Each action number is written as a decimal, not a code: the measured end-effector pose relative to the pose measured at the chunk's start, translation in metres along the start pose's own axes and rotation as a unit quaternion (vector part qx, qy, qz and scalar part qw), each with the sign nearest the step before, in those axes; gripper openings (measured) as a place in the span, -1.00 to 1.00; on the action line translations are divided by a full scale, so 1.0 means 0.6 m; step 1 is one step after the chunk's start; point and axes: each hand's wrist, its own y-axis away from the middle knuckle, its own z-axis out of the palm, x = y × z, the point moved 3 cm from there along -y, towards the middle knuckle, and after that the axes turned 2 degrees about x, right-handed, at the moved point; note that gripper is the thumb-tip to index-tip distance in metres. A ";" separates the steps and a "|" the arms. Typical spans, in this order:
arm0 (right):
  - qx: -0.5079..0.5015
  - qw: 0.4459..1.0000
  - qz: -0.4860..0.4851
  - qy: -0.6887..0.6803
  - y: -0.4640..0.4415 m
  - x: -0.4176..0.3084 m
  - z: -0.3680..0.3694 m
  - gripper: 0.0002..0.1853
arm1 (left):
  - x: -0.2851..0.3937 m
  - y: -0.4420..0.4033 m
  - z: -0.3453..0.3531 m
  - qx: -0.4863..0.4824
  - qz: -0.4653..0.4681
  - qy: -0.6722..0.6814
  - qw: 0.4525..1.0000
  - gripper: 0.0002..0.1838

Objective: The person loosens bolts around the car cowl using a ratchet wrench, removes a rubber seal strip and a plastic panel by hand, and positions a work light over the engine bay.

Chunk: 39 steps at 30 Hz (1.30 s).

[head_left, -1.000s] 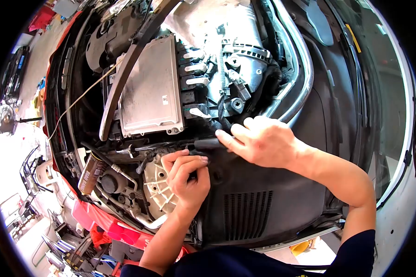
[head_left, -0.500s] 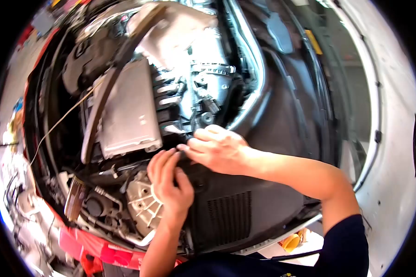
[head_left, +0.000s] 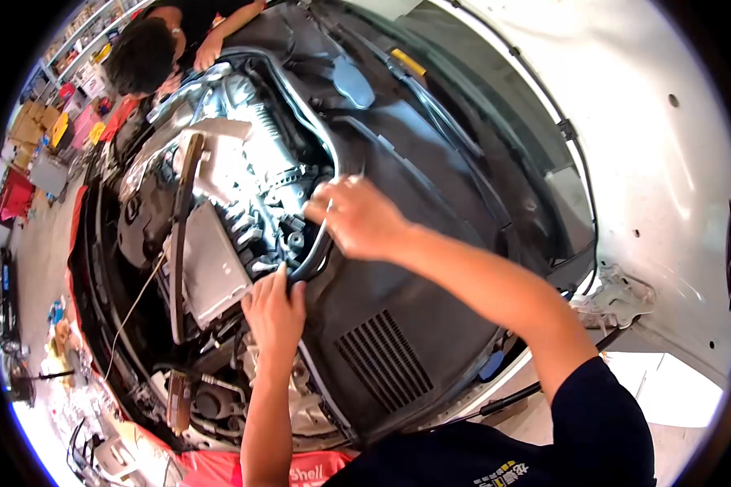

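My left hand (head_left: 273, 312) is at the lower corner of the engine bay. Its thumb and index finger close round the near end of a black seal (head_left: 313, 261), beside the flat metal cover (head_left: 207, 264). Farther up the same edge is my right hand (head_left: 356, 217), blurred, with its fingers curled over the seal's line; what lies between the fingertips is hidden. The seal curves from there up around the brightly lit engine (head_left: 264, 154). Right of it lies the black cowl panel (head_left: 439, 308) with a slotted vent (head_left: 384, 359).
Another person (head_left: 142, 55) leans over the far side of the bay, one hand on its edge. A dark strut (head_left: 184, 235) crosses above the engine. A can (head_left: 179, 402) stands at the front left. The windshield (head_left: 495, 105) and open white door (head_left: 666, 203) are at right.
The view has swung, bringing the other person in. My hands have moved apart: the right one lies farther up along the seal, the left one at its near end.
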 end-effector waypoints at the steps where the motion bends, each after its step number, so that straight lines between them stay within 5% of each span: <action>1: -0.023 0.999 0.027 -0.003 -0.001 0.033 -0.013 -0.51 | 0.014 -0.010 0.002 -0.016 0.024 -0.003 1.000 -0.67; 4: -0.095 0.987 -0.075 0.103 -0.001 0.094 0.011 -0.44 | 0.039 -0.039 0.035 -0.107 -0.009 0.023 0.994 -0.65; 8: -0.061 0.993 -0.079 0.066 -0.010 0.092 0.051 -0.90 | 0.039 -0.037 0.050 -0.116 -0.067 0.068 0.989 -0.70; 9: 0.018 0.993 -0.098 0.062 -0.011 0.087 0.046 -0.94 | 0.044 -0.038 0.049 -0.122 -0.067 0.066 0.988 -0.70; 13: 0.043 0.995 -0.092 -0.005 -0.012 0.089 0.064 -0.93 | 0.043 -0.051 0.048 -0.162 -0.080 0.036 0.983 -0.71; 17: 0.061 0.995 -0.065 -0.047 -0.001 0.095 0.070 -0.58 | 0.028 -0.047 0.042 -0.147 -0.056 0.083 0.984 -0.73; 26: 0.053 0.993 0.004 -0.110 0.023 0.099 0.074 -0.42 | 0.011 -0.035 0.057 -0.077 -0.062 0.226 0.969 -0.85; 39: 0.077 0.994 -0.023 -0.069 0.022 0.093 0.059 -0.57 | 0.039 -0.058 0.046 -0.165 -0.087 0.090 0.978 -0.79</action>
